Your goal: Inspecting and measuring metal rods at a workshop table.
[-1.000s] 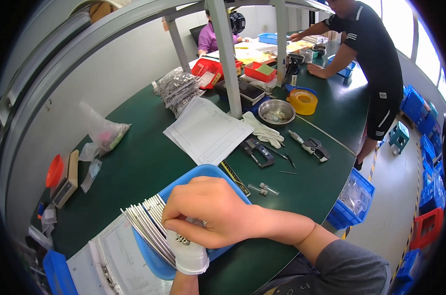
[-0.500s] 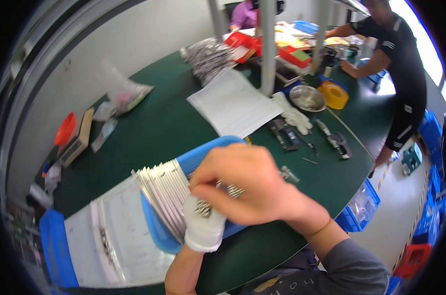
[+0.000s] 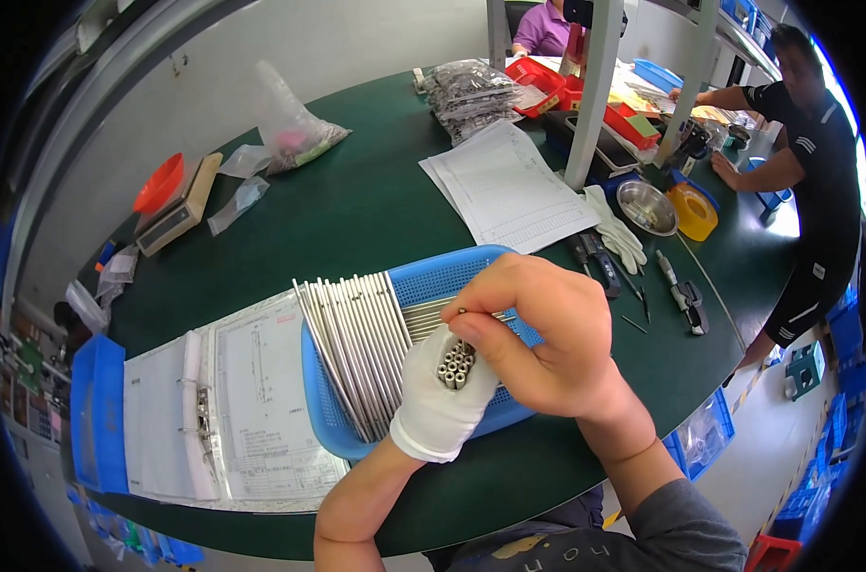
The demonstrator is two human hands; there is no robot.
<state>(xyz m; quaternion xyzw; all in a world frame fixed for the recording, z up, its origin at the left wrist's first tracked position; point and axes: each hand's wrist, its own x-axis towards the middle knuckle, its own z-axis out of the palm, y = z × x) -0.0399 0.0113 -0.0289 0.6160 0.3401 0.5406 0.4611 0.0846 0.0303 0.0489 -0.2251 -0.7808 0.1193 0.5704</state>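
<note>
Green table point(image 3: 376, 205) with a rounded edge, against a pale wall point(image 3: 385, 38); contents left to right, placed by the blue basket point(image 3: 447, 274).

Bin point(image 3: 97, 415): blue, well left of the basket, at the table's end.
Scale point(image 3: 183, 212): beyond and left of the basket, with an orange-red pan point(image 3: 159, 183).
Binder point(image 3: 252, 400): open, ring side up, printed pages; its right page reaches the basket.
Bag point(image 3: 295, 129): clear plastic, partly filled, beyond the basket.
Rods point(image 3: 357, 343): slim, silver; a row leans in the basket's left part, upper ends past its rim; others lie crosswise further right inside it.
Left hand point(image 3: 438, 410): white-gloved, above the basket's near side, fingers curled round a bunch of tubes point(image 3: 457, 367), open ends showing.
Right hand point(image 3: 543, 338): bare, above the basket's right part; thumb and forefinger drawn together at the tubes; anything pinched is too small to tell.
Packets point(image 3: 471, 98): silvery heap, well beyond the basket.
Papers point(image 3: 514, 191): printed sheets, beyond the basket.
Caliper point(image 3: 597, 262): dark, right of the basket.
Glove point(image 3: 616, 232): white, limp, beyond the caliper and basket.
Bowl point(image 3: 648, 207): metal, beyond and right of the basket.
Micrometer point(image 3: 683, 294): well right of the basket.
Tape point(image 3: 692, 212): yellow roll, touching distance from the bowl, far side from the basket.
Co-worker point(image 3: 814, 181): dark clothing, standing, far right of the basket.
</note>
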